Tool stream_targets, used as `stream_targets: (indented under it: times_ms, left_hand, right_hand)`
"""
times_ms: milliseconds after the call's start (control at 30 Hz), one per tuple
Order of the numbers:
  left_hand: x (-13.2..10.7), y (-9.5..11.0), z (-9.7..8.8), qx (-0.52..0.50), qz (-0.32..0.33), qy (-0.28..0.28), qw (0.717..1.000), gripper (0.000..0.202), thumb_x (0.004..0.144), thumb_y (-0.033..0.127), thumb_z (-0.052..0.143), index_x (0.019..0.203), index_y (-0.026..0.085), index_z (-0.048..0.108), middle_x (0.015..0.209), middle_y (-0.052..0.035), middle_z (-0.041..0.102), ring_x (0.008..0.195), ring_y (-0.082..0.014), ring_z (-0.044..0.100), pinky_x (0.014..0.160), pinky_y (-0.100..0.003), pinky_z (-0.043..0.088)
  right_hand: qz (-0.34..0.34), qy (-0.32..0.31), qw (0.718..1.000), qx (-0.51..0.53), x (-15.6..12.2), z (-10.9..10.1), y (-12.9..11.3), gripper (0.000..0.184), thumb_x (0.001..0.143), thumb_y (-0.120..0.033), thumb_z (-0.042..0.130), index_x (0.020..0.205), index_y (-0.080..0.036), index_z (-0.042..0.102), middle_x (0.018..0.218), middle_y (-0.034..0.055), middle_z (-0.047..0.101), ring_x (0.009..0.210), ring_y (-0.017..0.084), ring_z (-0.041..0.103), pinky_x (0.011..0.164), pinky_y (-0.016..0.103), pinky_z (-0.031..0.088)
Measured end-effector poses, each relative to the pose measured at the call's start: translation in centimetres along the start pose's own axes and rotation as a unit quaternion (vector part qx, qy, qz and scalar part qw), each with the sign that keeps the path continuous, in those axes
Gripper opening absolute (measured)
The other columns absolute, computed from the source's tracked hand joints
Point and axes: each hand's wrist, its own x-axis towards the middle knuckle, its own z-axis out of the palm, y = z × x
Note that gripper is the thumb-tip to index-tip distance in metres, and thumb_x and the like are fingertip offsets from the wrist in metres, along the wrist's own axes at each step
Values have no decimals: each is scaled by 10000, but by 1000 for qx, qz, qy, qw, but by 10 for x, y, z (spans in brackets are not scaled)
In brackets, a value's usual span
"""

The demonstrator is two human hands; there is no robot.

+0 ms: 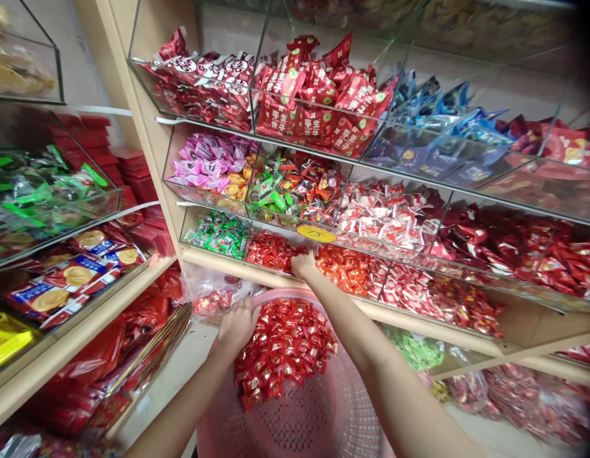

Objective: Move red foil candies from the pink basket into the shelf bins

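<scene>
A pink plastic basket [318, 413] sits low in front of me, holding a heap of small red wrapped candies [285, 346]. My left hand [237, 324] grips the basket's far left rim, fingers curled over the edge. My right hand [303, 263] reaches up into the lowest clear bin [270, 251] of red candies on the shelf, fingers closed down among them; what they hold is hidden. A yellow oval price tag [315, 233] is stuck on the bin front just above that hand.
Clear acrylic bins of red, purple, green and blue wrapped sweets [299, 184] fill the shelf rows ahead. A wooden shelf edge [419, 318] runs under the lowest row. Biscuit packs [75, 273] lie in bins at left. Bagged candies [213, 296] sit on the floor.
</scene>
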Motion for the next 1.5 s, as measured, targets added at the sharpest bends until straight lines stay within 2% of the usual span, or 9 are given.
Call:
stream_targets:
  times_ms: [300,500,767,867,1033,1133,1333,1433,1500]
  left_hand:
    - [1,-1,5,7,10,14,1000,511,895,429,182,1161,114,484,1018,-130,615,923,-245,588,765,-360,459]
    - [0,-1,4,5,9,13,1000,502,896,426,181,1154,119,483,1011,-130,615,918,-237,589,761,-351,462]
    - [0,1,-2,4,6,0,1000,482,896,415,184,1104,121,505,1035,-140,611,927,-241,587,762,-355,466]
    - [0,2,-1,10,6,3,1000,481,896,417,185,1095,122,508,1013,-134,619,909,-246,595,751,-359,469]
    - [0,2,-1,15,8,4,1000,484,896,425,179,1101,129,502,1012,-126,618,905,-245,597,745,-361,468]
    - [0,2,-1,15,9,1,1000,490,897,427,167,1096,128,500,987,-124,624,901,-242,598,738,-356,469]
    - [-1,3,-4,14,4,-1,1000,492,895,426,180,1127,121,489,999,-133,625,906,-257,601,745,-377,465]
    - [-1,4,-7,15,3,-8,1000,499,895,424,183,1152,115,478,1027,-145,619,929,-255,595,768,-379,457]
    - [-1,4,-7,14,3,-11,1000,506,894,429,180,1161,115,474,1044,-149,613,938,-251,591,776,-374,453]
  right_hand:
    - [-6,58,998,39,-11,-4,4,335,834,-105,411,1108,-116,605,1151,202,570,1028,235,568,848,336,402]
    - [-24,82,994,64,-14,-6,10,348,841,-92,398,1147,-112,564,1088,191,600,1003,227,580,799,280,430]
    - [-59,108,987,99,-25,-11,18,262,796,-54,413,945,-95,625,959,153,633,879,186,596,711,222,404]
    - [-107,162,967,165,-41,-14,23,177,775,-85,461,837,-117,623,898,100,635,813,148,569,707,211,391]
    - [-178,231,889,353,-80,-10,26,90,760,-133,521,699,-135,588,794,37,625,715,110,541,684,208,389]
    - [-196,176,833,486,-102,7,19,135,753,-252,572,676,-142,584,739,25,632,673,115,552,649,221,407]
    - [-175,-29,731,659,-126,66,-6,311,602,-430,690,636,-136,593,603,9,618,541,103,523,553,232,416]
    - [-172,-84,712,676,-131,87,-18,294,558,-406,715,615,-141,601,599,-2,624,550,101,538,562,229,422]
    - [-163,-102,720,666,-132,95,-25,232,552,-343,716,608,-145,611,594,-11,628,553,100,545,556,221,421]
